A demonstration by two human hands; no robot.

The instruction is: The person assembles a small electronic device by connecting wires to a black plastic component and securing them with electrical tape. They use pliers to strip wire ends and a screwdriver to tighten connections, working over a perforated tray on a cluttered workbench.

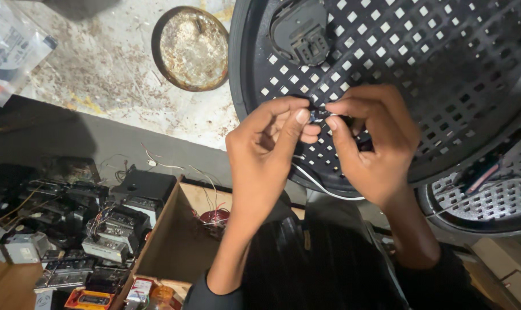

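Observation:
My left hand and my right hand meet in front of a large black perforated round cover. Between thumbs and fingertips of both hands I pinch a small dark part with a bit of wire. A white wire hangs down from under my hands and runs to the right. A black plastic fitting is mounted on the cover above my hands. The fingers hide most of the small part.
An open cardboard box at the lower middle holds a small red round part with thin wires. Several metal transformers and electrical parts lie at the lower left. A rusty round dish sits on the stained floor. A second perforated cover is at the right.

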